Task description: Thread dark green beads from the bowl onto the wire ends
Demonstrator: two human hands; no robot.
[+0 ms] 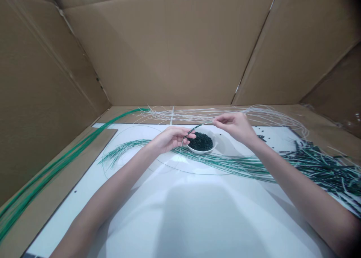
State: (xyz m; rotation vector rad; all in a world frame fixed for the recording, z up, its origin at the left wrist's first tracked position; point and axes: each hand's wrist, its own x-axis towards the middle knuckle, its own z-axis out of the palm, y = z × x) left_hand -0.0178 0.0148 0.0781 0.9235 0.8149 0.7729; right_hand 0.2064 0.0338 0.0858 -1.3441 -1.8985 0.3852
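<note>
My left hand [172, 137] pinches the lower end of a thin white wire strung with dark green beads [194, 129]. My right hand [235, 126] pinches the same wire higher up, to the right. Both hands hover just above a small white bowl [213, 148] filled with dark green beads [200, 141]. The beaded stretch runs between the two hands, slanting up to the right. The wire's free end loops around on the white board [180, 198] below.
Loose white wires [254, 113] fan out behind the bowl. Beaded green strands [318, 167] pile at the right, some stretching across to the left [124, 147]. A green cord bundle [56, 167] runs along the left. Cardboard walls [169, 51] enclose the space. Stray beads [262, 137] lie near the right hand.
</note>
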